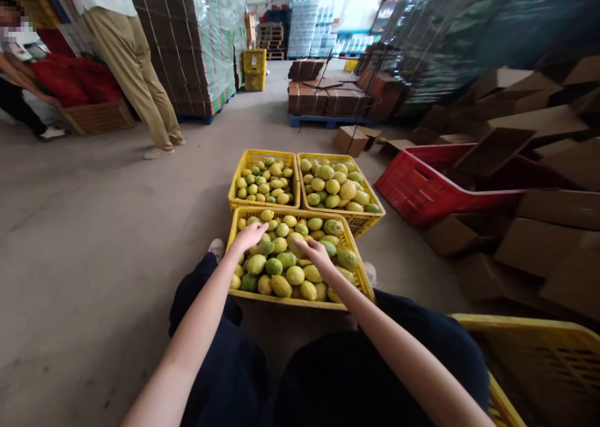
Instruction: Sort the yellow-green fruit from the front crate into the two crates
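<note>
A yellow crate (300,300) full of green and yellow lemon-like fruits (295,275) stands on the floor between my legs. Over its left part is my left hand (253,234), its fingers pressed together above the fruits; whatever they hold, if anything, is too small to tell. Near the crate's middle, my right hand (313,251) has its thumb and fingers on a yellow fruit (295,242). Two more yellow crates of similar fruits touch the far side, one at the left (230,189) and one at the right (380,209).
A red crate (407,186) and open cardboard boxes (539,239) lie at the right. Another yellow crate (525,324) is at the lower right. A standing person (131,58) and a second person are at the upper left. Wrapped stacks (215,45) stand behind.
</note>
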`<state>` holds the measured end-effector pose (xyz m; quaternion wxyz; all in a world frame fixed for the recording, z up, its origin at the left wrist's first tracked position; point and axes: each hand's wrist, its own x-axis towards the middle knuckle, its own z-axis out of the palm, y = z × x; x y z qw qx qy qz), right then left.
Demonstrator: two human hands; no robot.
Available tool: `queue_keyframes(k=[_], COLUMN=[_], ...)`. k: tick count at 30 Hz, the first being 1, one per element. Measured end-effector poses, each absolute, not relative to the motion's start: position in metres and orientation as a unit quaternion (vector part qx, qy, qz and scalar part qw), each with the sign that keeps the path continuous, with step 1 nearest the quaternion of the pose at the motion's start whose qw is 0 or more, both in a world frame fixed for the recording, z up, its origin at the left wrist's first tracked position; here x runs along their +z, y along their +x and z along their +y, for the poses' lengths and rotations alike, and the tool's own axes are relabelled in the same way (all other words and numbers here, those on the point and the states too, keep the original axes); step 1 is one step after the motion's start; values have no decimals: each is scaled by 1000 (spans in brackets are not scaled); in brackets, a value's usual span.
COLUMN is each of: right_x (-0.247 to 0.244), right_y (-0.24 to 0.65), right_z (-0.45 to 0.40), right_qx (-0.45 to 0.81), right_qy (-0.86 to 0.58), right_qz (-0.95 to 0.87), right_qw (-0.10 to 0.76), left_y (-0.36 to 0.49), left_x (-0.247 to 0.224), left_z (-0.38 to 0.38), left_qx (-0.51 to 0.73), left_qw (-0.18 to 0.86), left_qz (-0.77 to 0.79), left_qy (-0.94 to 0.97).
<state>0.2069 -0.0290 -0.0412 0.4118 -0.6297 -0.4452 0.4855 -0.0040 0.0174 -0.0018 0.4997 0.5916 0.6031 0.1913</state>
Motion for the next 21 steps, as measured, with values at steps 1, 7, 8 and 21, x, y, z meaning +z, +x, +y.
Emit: queue_keyframes(k=[1, 7, 8, 21], right_x=[-29, 51, 60, -85], right_y=[198, 164, 163, 210], right_z=[-26, -18, -18, -26], right_qx=[490, 364, 330, 276], right_qy=[-617, -572, -568, -686], right_qz=[-448, -637, -667, -644], right_qw=[421, 366, 352, 195], left_y=[2, 36, 38, 8], left_x=[2, 13, 11, 17], left_z=[16, -11, -15, 0], left_qx=[225, 426, 442, 581], left_qw=[534, 750, 747, 689], left_qz=[590, 435, 438, 430], left_qy=[563, 257, 234, 44])
